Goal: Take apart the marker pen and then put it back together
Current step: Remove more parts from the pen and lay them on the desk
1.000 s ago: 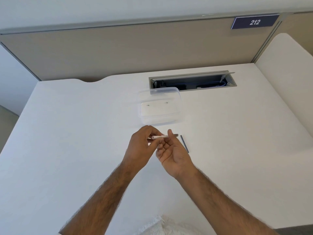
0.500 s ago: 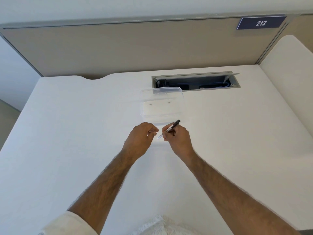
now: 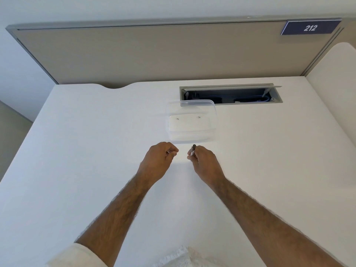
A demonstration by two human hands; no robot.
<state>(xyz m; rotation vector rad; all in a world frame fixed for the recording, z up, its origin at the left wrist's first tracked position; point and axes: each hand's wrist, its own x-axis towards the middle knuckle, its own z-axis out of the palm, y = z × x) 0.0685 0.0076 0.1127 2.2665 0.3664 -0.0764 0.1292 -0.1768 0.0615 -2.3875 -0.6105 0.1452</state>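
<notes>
My right hand (image 3: 204,160) grips the marker pen (image 3: 193,149), a white barrel with a dark end that points away from me, just above the white desk (image 3: 86,151). My left hand (image 3: 159,158) hovers a short gap to the left of it with its fingers curled in. Whatever sits between those fingers is hidden. The two hands do not touch.
A clear plastic container (image 3: 192,138) stands right behind the hands. Behind it an open cable slot (image 3: 229,95) is sunk into the desk. A beige partition (image 3: 154,54) closes the far edge, and a second white desk (image 3: 337,93) adjoins on the right.
The hands, joined on the pen a second ago, have drawn apart. The pen stayed in my right hand and swung to point away. The dark thin piece on the desk is gone from view.
</notes>
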